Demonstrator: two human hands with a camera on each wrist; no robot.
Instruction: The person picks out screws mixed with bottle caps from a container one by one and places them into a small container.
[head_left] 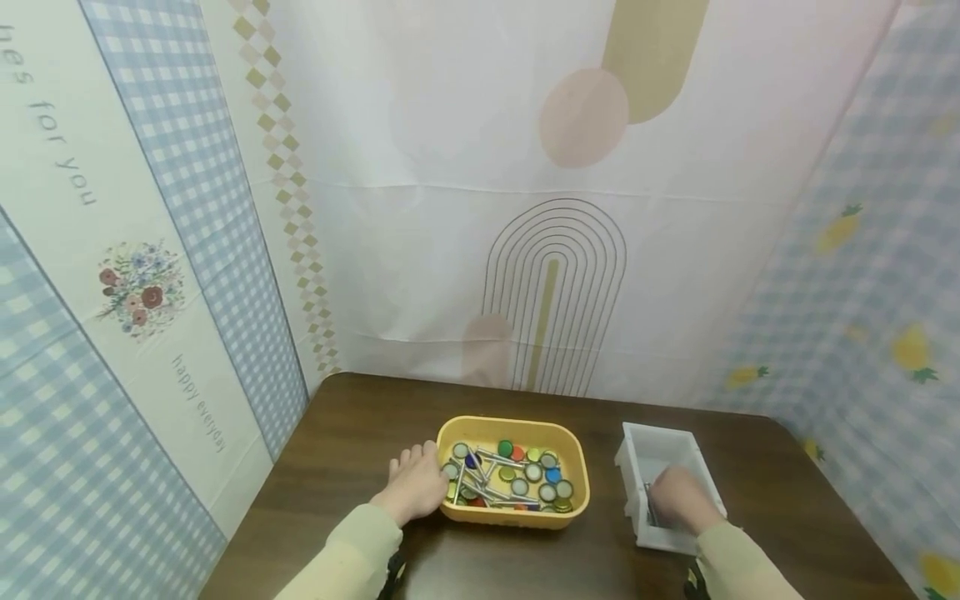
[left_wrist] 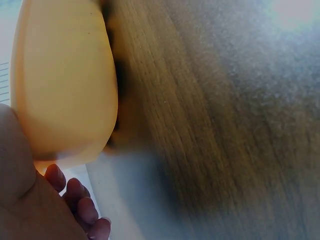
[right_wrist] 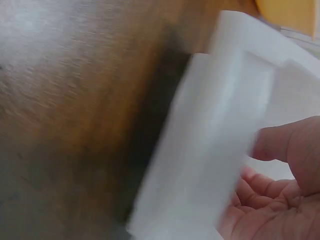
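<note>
A yellow basket (head_left: 517,518) holds several bottle caps (head_left: 533,472) and metal rods (head_left: 504,459) mixed together. My left hand (head_left: 417,481) rests against its left end, fingers relaxed; the left wrist view has the hand (left_wrist: 37,200) touching the basket (left_wrist: 65,80). Inside a white bin (head_left: 660,433) on the right is my right hand (head_left: 681,498), beside a few metal pieces (head_left: 651,507). In the right wrist view, thumb and loosely bent fingers of the hand (right_wrist: 280,185) stand apart behind the bin's wall (right_wrist: 205,135), with nothing seen between them; the fingertips are partly hidden.
Both containers stand on a dark brown wooden table (head_left: 360,417), a strip of tabletop between them. Behind the table hangs a patterned cloth (head_left: 420,250), with checked cloth (head_left: 847,250) along the right side.
</note>
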